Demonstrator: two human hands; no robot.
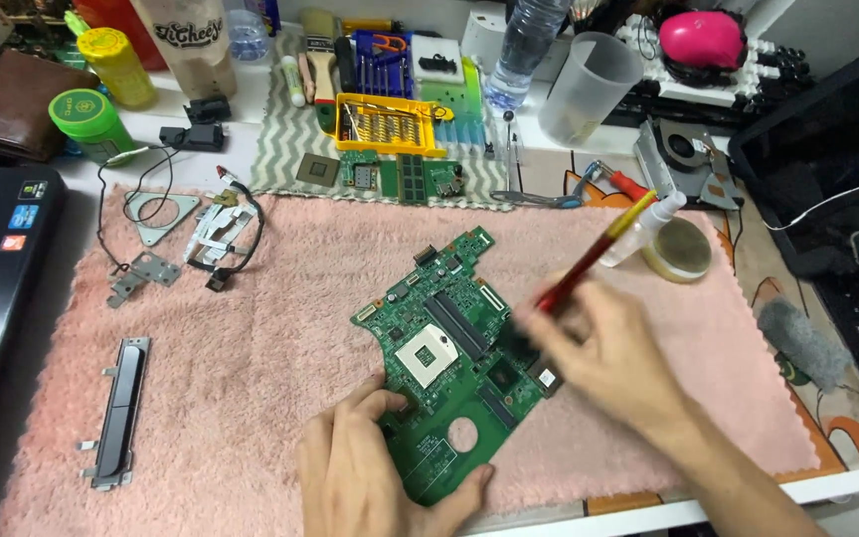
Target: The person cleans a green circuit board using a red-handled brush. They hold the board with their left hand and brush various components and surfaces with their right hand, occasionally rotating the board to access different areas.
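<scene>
closest in, left hand (375,467) clamps the near end of a green circuit board (454,348), thumb curled round its bottom edge, fingers folded on top beside a round cutout. that board lies slantwise at the middle of a fuzzy pink towel (251,368), with bare pile open all around it, widest to the left. right hand (603,348) pinches a thin red-and-yellow brush (594,254), fingers closed on the shaft, its blurred dark tip down on the board's right side near the square silver socket. a long grey metal strip (119,413) sits well apart by the towel's left edge. just beyond the brush stand a small white bottle (643,229) and a round tin (678,249). towel's near edge meets the table lip.
</scene>
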